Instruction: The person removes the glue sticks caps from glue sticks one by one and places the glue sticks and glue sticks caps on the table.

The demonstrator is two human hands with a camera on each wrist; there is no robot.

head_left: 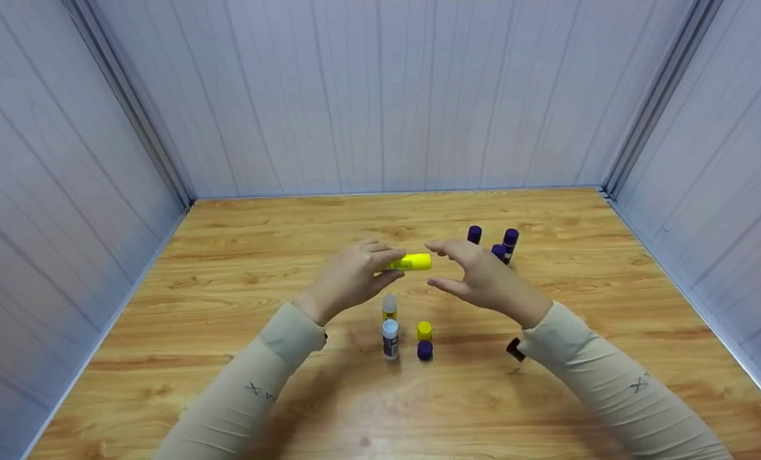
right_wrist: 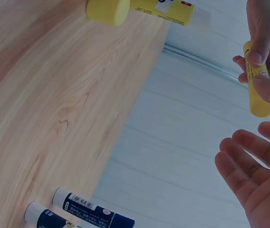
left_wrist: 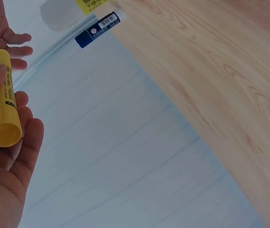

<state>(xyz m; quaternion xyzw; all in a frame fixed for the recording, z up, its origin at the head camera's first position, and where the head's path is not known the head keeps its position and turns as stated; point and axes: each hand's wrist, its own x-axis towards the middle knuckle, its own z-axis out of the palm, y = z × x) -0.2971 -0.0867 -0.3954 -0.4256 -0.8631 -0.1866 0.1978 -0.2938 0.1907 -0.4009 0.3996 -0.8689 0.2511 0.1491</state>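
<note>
Reaching in from the near side, the left sleeve [head_left: 246,377] and right sleeve [head_left: 616,377] slant inward over the wooden tabletop [head_left: 182,306], with a broad band of grain between each sleeve and the side wall nearest it. Between the forearms stand a purple cap [head_left: 425,351] and, just behind it, a yellow cap [head_left: 424,330]. Just left of them stand a white stick [head_left: 390,342] with a dark label and, behind that, a yellow-labelled stick [head_left: 390,305] with a translucent top.

Past this group, the left hand [head_left: 354,275] pinches the yellow glue stick [head_left: 413,262] between thumb and fingers, above the table and well in from its edges. The stick lies nearly level, its free end towards the right hand [head_left: 479,275]. That hand holds nothing, its thumb and fingers spread wide apart, a small gap between them and the stick's end. The stick is a smooth, bright yellow cylinder with dark print and a plain, round end.

Behind the right hand stand three purple-topped sticks [head_left: 510,239], partly hidden by it. Farther off, wood runs on to the straight far edge, where it meets the pale panelled back wall [head_left: 380,96].
</note>
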